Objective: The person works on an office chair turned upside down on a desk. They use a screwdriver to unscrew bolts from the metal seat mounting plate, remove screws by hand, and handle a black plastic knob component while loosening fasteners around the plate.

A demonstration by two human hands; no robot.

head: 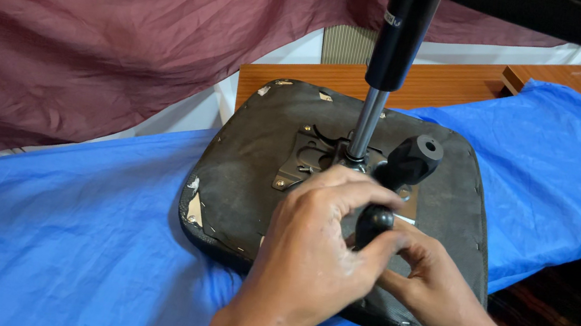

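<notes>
Right now both my hands close on the black lever handle that sticks up from the upturned chair seat: my left hand wraps over it, my right hand pinches its lower end. Beside it, the gas cylinder rises from the metal plate. A blue sheet covers the counter.

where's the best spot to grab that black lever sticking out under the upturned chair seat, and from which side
Probably the black lever is best taken at its rounded lower end, from the near side, where both the left hand and right hand already wrap it. That end stands free above the seat underside; the upper end widens into a hollow knob, and the gas cylinder crowds the far side.
</notes>
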